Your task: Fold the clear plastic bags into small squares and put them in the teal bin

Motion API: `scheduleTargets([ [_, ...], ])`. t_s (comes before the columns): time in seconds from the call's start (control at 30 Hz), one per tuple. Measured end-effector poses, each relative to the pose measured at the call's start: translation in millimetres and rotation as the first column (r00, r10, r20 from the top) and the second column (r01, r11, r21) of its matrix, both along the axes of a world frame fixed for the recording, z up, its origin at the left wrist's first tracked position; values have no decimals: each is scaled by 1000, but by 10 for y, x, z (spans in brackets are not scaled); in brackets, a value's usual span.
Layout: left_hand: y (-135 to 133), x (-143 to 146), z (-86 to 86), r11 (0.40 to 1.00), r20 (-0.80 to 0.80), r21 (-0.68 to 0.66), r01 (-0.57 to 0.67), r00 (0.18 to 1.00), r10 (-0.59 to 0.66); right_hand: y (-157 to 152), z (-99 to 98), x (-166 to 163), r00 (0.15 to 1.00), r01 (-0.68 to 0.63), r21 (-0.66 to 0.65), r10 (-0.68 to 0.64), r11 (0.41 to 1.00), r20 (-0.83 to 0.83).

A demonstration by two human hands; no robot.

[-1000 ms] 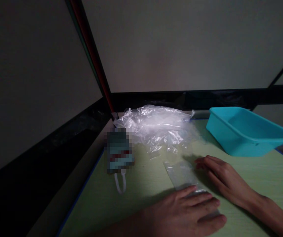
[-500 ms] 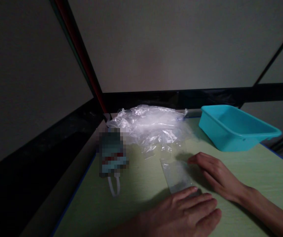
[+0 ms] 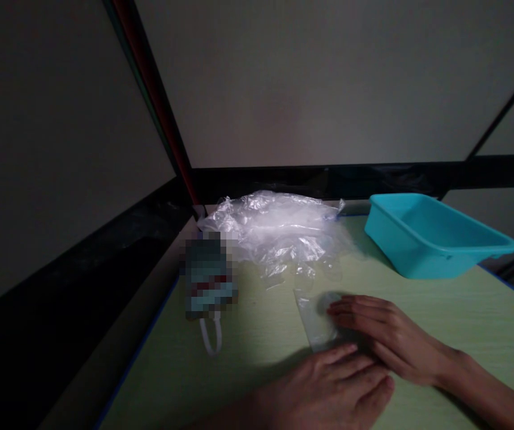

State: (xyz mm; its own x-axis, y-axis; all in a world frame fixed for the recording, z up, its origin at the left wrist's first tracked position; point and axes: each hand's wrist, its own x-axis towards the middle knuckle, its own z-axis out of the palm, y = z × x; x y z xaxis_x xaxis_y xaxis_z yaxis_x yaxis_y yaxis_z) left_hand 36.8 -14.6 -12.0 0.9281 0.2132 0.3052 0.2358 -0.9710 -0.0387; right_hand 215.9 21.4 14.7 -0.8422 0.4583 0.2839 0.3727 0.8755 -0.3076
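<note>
A small clear plastic sheet or bag [image 3: 313,322] lies flat on the table in front of me. My left hand [image 3: 337,388] rests palm down over its near edge, fingers stretched out. From the right, my right hand [image 3: 382,328] lies on the sheet, its fingers extended across the right part. The two hands almost meet, and they hide the sheet's near right corner. Just beyond is a crumpled heap of clear plastic [image 3: 279,233], with flat, rounded pieces hanging toward me.
A turquoise plastic basin [image 3: 436,257] stands at the table's back right. On the left lies a blurred-out item [image 3: 212,275] with a white loop [image 3: 212,340]. The pale green table [image 3: 257,334] has a blue edge, with panelled walls behind and to the left.
My right hand has moved left and toward me, its fingers now covering more of the clear sheet. My left hand stays nearly in place. The view has shifted slightly.
</note>
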Motion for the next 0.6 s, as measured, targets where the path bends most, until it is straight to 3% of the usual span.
scheduleTargets([
  [0.2, 1, 11, 1, 1000, 19, 22, 15, 1000, -15, -11, -10, 25, 999, -16, -34, 15, 999, -37],
  [0.4, -2, 77, -170, 999, 11, -47, -10, 1000, 10, -134, 121, -95, 983, -166, -297, 133, 940, -127],
  [0.6, -52, 138, -210, 947, -144, -229, -226, 970, 197, -224, 200, -229, 981, -184, -454, 192, 872, -29],
])
